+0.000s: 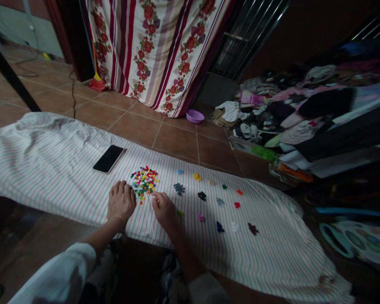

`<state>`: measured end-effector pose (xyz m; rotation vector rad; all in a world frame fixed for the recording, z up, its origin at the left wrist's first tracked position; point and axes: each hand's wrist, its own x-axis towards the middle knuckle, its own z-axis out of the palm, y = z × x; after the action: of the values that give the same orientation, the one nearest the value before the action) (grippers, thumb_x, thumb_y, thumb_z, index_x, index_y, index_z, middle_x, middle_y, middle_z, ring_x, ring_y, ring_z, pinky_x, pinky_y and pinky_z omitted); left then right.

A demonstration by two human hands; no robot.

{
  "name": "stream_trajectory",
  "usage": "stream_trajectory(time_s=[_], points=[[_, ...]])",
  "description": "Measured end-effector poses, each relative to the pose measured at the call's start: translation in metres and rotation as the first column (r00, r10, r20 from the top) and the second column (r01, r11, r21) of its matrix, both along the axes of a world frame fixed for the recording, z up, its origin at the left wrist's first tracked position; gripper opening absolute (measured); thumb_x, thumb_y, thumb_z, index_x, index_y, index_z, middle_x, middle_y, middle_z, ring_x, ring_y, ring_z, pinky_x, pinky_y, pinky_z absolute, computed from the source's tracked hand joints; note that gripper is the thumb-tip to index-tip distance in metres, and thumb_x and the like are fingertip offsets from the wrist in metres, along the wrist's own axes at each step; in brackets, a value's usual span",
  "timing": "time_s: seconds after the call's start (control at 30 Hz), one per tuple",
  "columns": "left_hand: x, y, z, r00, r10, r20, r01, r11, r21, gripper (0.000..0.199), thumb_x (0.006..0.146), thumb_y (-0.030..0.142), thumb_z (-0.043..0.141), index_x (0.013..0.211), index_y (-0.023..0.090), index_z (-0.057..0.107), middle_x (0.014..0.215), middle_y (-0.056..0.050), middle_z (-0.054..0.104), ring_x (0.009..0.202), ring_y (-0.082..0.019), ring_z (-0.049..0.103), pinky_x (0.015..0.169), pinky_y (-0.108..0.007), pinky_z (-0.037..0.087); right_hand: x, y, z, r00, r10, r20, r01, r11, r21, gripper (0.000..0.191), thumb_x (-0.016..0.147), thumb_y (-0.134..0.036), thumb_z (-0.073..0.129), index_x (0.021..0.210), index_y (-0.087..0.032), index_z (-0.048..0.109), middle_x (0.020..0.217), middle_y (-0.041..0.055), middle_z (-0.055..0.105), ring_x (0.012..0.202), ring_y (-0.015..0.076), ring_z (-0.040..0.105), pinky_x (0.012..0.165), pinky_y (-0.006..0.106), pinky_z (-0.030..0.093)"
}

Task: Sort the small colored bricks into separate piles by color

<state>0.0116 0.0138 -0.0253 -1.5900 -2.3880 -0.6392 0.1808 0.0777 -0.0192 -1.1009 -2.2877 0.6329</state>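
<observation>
A pile of small mixed-colour pieces lies on a striped cloth. My left hand rests flat at the pile's left edge, fingers extended. At its lower right is my right hand, with thumb and index finger pinched together; whatever is between them is too small to make out. Single-colour clusters spread to the right: dark grey, yellow, black, red, dark blue, brown and several others. A green cluster is partly behind my right hand.
A phone lies on the cloth left of the pile. Beyond the cloth's far edge are a tiled floor, a purple basin, a floral curtain and heaped clothes.
</observation>
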Motion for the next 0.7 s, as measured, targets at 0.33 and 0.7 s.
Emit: stream_trajectory(time_s=[0.33,0.7], points=[[0.001,0.000,0.000,1.000,0.009,-0.013,-0.008,1.000,0.003,0.029,0.092,0.029,0.038,0.099,0.012,0.060,0.122,-0.019,0.060,0.120,-0.033,0.050,0.099,-0.047,0.037,-0.017,-0.004,-0.003,0.970,-0.135,0.204,0.107,0.984,0.145,0.028,0.093,-0.024,0.048,0.112,-0.023,0.068,0.091,0.0058,0.068,0.078,0.0185,0.064,0.067,0.025,0.044],[0.001,-0.001,0.000,0.999,0.014,-0.046,-0.014,1.000,0.012,0.029,0.093,0.028,0.039,0.100,0.011,0.061,0.123,-0.019,0.061,0.120,-0.033,0.051,0.101,-0.047,0.038,-0.029,0.000,-0.005,0.975,-0.050,0.216,0.009,0.982,0.186,0.032,0.096,-0.025,0.048,0.123,-0.028,0.065,0.093,0.0030,0.066,0.082,0.0137,0.063,0.070,0.021,0.043]])
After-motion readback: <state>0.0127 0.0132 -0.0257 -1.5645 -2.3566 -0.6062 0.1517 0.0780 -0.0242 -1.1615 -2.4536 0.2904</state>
